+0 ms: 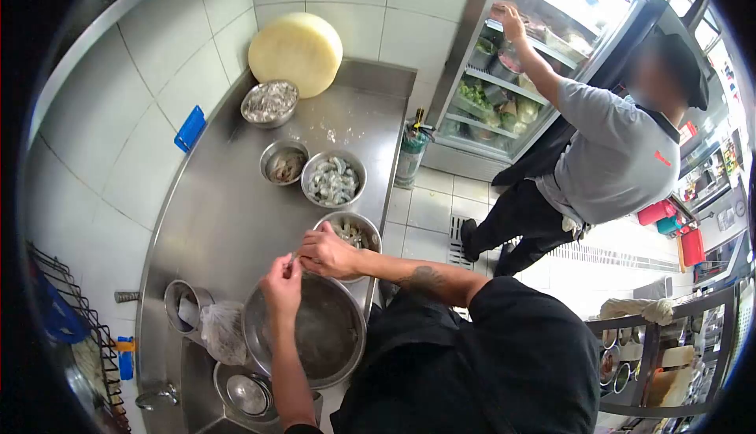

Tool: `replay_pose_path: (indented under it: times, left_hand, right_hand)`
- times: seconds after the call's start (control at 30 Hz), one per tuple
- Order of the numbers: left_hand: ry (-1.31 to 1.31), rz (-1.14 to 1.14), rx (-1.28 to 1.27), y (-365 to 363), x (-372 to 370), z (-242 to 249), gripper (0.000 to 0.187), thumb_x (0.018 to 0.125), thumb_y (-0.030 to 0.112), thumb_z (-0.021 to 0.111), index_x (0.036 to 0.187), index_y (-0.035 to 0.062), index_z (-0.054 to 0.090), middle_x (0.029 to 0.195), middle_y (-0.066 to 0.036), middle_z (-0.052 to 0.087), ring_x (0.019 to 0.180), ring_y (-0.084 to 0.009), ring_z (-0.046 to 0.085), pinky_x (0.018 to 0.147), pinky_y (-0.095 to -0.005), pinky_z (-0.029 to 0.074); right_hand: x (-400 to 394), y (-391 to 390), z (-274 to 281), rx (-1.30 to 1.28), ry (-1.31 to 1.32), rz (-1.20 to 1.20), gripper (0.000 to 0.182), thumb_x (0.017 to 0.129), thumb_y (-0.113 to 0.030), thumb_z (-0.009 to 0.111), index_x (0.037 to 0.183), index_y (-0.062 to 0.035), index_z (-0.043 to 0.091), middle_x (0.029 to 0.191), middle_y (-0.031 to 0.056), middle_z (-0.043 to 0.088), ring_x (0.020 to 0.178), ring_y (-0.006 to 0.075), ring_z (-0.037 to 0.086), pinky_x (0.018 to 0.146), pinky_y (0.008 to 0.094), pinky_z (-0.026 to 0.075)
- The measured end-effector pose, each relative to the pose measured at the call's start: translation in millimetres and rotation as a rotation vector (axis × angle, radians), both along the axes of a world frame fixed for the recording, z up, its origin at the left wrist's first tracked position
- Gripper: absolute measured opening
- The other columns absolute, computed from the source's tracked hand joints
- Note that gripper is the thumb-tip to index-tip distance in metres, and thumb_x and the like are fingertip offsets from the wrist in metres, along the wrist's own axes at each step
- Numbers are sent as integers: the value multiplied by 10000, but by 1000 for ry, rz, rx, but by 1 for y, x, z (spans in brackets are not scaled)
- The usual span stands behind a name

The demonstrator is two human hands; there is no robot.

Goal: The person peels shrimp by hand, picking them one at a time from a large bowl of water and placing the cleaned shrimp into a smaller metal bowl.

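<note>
My left hand and my right hand meet with pinched fingers above the rim of a large steel bowl. Between the fingertips is a small greyish piece, apparently a shrimp, mostly hidden by the fingers. Under my right hand, partly covered by it, stands a steel bowl of shrimp. Farther along the counter is a bowl of pale grey shrimp. Beside that sits a smaller bowl with a few brownish pieces in liquid. A bowl heaped with greyish shrimp or shells stands farthest away.
A thick round yellowish board leans on the tiled wall. Left of the large bowl are a plastic bag, a steel container and a sink with a tap. At right, a co-worker reaches into an open glass-fronted fridge.
</note>
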State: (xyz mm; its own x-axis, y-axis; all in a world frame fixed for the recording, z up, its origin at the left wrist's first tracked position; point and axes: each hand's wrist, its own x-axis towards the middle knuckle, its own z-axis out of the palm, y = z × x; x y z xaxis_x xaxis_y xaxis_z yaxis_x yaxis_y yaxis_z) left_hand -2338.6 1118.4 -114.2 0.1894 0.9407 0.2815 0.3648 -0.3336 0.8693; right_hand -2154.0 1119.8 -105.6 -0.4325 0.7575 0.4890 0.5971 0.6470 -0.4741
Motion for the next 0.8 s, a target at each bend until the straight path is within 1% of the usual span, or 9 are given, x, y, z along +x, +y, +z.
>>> replay_pose_path:
  times: [0.1,0.17,0.23,0.3,0.37,0.53,0.63,0.7,0.8]
  left_hand:
    - [312,115,462,19,36,-3,98,851,37,693,921,-19,651,759,-115,698,616,-148,638,575,-321,500]
    - [263,129,432,29,48,-8,95,838,21,696,897,-15,631,730,-89,678,602,-138,626,565,-311,494]
    - [-55,55,67,32,55,-5,103,830,8,694,896,-8,615,711,-65,660,601,-112,614,569,-290,493]
    - [-60,5,21,33,57,-12,148,815,-22,695,926,2,600,724,-41,648,627,-88,607,578,-262,492]
    - [-141,-163,-104,31,58,-13,157,819,-44,678,947,5,601,778,-50,659,664,-103,624,605,-262,506]
    - [-366,-282,-276,22,52,-9,168,832,-75,660,975,-10,600,854,-29,647,723,-65,612,643,-226,500]
    - [-218,-448,-283,31,29,-16,169,833,-63,669,986,-12,618,828,-26,643,731,-66,617,651,-224,501]
    - [29,-529,-383,36,15,-21,179,843,-84,658,1007,-27,613,850,-59,666,748,-97,646,678,-229,530]
    - [15,-580,-429,36,7,-21,177,847,-62,669,1010,-18,616,852,-69,672,751,-108,653,694,-240,536]
  right_hand:
    - [19,-3,-2,69,19,-133,104,826,-187,645,820,-83,641,796,52,603,877,236,570,772,432,327]
    - [34,-4,-8,1,-37,-158,139,812,-234,657,797,-96,656,803,44,634,910,239,570,791,451,350]
    - [51,-7,-14,-217,-370,-375,161,851,-222,632,929,-83,657,965,55,640,1046,250,544,781,462,363]
    - [64,-13,-18,-204,-326,-425,234,899,-260,606,1033,-69,630,1056,74,622,1108,289,507,806,490,389]
    - [68,-12,-21,-196,-48,-223,299,932,-308,587,1090,-55,599,1077,97,606,1115,311,496,829,506,401]
    - [71,-8,-9,-337,-179,33,266,968,-292,539,1052,-48,605,1081,123,607,1091,315,530,817,508,423]
    - [71,-7,-5,-392,-238,135,227,964,-254,545,1009,-40,610,1037,133,612,1045,305,551,810,509,422]
    - [71,-2,-23,-383,-166,261,213,926,-228,581,884,-20,600,901,160,616,874,374,592,704,476,460]
    - [69,1,-23,-432,-229,359,217,917,-239,594,868,-28,593,953,178,630,911,365,597,733,503,462]
